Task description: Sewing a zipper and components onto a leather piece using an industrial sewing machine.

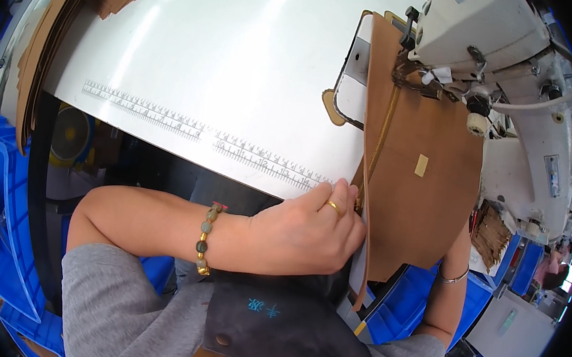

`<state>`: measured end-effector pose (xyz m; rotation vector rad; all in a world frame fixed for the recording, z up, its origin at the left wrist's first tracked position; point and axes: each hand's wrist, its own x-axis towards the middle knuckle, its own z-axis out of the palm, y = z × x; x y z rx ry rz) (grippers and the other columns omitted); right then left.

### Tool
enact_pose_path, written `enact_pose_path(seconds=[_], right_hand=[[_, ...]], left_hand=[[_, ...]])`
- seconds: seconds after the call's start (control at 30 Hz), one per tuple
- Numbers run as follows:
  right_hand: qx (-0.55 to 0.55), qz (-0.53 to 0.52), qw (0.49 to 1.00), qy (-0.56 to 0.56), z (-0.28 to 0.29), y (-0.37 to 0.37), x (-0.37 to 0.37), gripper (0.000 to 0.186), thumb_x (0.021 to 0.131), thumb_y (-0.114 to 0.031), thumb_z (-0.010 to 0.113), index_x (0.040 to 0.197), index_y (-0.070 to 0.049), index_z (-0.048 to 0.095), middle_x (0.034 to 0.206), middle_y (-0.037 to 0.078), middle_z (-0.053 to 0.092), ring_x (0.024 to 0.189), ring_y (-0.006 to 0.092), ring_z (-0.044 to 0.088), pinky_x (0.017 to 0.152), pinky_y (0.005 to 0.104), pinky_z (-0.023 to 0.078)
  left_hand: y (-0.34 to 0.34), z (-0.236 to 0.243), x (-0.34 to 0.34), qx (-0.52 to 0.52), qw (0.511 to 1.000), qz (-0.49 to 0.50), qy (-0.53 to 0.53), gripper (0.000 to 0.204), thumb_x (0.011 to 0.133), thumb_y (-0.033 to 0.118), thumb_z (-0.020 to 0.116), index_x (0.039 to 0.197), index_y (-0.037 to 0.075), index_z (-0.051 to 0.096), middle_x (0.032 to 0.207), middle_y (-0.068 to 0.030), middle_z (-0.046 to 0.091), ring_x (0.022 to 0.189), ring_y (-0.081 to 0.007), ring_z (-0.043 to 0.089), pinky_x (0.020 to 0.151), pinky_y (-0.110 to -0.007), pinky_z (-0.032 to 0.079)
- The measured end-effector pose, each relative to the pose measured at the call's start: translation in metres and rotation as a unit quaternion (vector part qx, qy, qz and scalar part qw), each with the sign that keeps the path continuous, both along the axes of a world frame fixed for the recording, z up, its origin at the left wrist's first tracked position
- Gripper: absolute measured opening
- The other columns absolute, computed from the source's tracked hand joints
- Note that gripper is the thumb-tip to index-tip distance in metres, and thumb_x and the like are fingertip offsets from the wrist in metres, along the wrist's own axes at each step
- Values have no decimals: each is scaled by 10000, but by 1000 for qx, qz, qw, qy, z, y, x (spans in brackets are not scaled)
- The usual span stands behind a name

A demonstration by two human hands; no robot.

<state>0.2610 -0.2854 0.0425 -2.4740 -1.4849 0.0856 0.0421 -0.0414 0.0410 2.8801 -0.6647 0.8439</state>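
Pinched in the left hand (305, 232) a smooth brown leather panel (427, 216) with gold-toned zipper (385, 128) and pale patch (421, 165), with right hand (460, 252) too covered to judge.

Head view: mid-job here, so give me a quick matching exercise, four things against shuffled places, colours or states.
Things
1. Left hand
2. Zipper
3. Sewing machine
4. Ruler scale

Places, colours or states
A. White, at the upper right
B. Along the near edge of the white tabletop
C. Wearing a gold-coloured ring
D. Gold-coloured, running along the brown piece

Pairs: 1-C, 2-D, 3-A, 4-B
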Motion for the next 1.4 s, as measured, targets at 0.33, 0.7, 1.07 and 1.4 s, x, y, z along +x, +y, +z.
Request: enact_pose_path(seconds=[0.33, 0.7, 1.07, 1.4], right_hand=[[146, -234, 960, -53, 59, -11, -32, 336, 1009, -111, 626, 1326, -6, 655, 1247, 193, 701, 1114, 343, 698, 937, 405, 560], [79, 70, 993, -48, 14, 41, -128, 450, 939, -171, 583, 1373, -91, 670, 1455, 172, 601, 1324, 356, 604, 1102, 600, 463], [112, 90, 988, -65, 9, 42, -131, 436, 921, -182, 568, 1287, 25, 681, 1357, 240, 657, 1288, 371, 630, 1099, 576, 479], [127, 116, 984, 47, 24, 48, -89, 443, 860, -250, 772, 1222, -4, 705, 1299, 173, 680, 1226, 330, 657, 1119, 523, 476]], left_hand=[[7, 6, -11, 31, 998, -35, 50, 312, 843, 171, 630, 1018, -65, 734, 1054, -257, 762, 1090, -386, 727, 943, -428, 582], [16, -2, -27, -61, 992, -17, 111, 426, 780, 185, 676, 1161, 5, 742, 1256, -149, 716, 1213, -331, 691, 1036, -484, 565], [55, 28, 11, -161, 975, 81, 126, 408, 785, 79, 789, 1183, 38, 708, 1241, -118, 709, 1206, -338, 658, 993, -454, 542], [49, 24, 40, -86, 966, 33, 240, 823, 727, 483, 846, 1411, 75, 637, 1496, -88, 606, 1418, -328, 550, 1166, -548, 426]])
